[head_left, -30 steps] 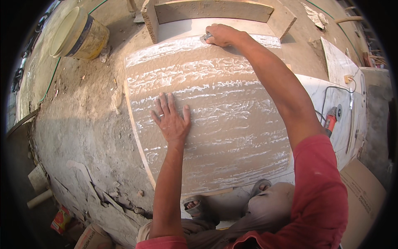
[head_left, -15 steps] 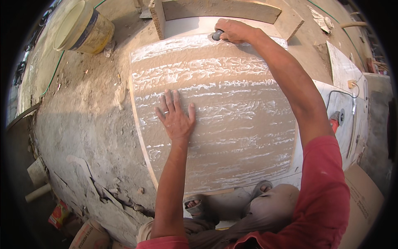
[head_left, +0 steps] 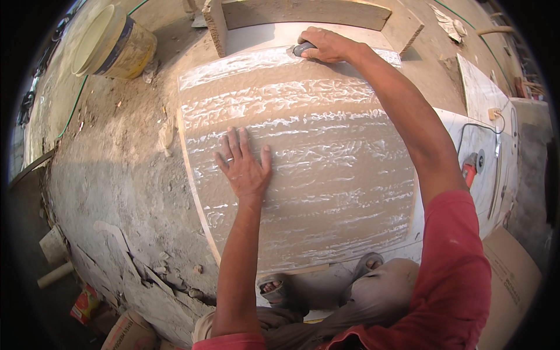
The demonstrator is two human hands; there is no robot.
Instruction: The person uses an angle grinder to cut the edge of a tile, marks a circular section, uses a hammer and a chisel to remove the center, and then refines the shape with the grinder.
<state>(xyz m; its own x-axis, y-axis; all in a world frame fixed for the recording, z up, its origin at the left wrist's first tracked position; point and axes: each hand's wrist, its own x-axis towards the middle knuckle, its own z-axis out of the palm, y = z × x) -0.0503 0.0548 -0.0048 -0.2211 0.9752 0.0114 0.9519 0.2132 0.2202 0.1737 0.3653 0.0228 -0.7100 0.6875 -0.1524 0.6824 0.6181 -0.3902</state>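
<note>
Tan slab, streaked with rough white ridges. Left hand splayed flat on it; right hand, well apart, clamped on dark tool.

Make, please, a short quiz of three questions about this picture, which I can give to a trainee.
1. Which hand rests with spread fingers on the white-streaked board?
2. True or false: the right hand is empty.
3. On which side of the board is the yellowish bucket? (a) left (b) right (c) near side, by the person's feet

Key:
1. The left hand.
2. False; it grips a small dark object at the board's far edge.
3. (a)
</note>
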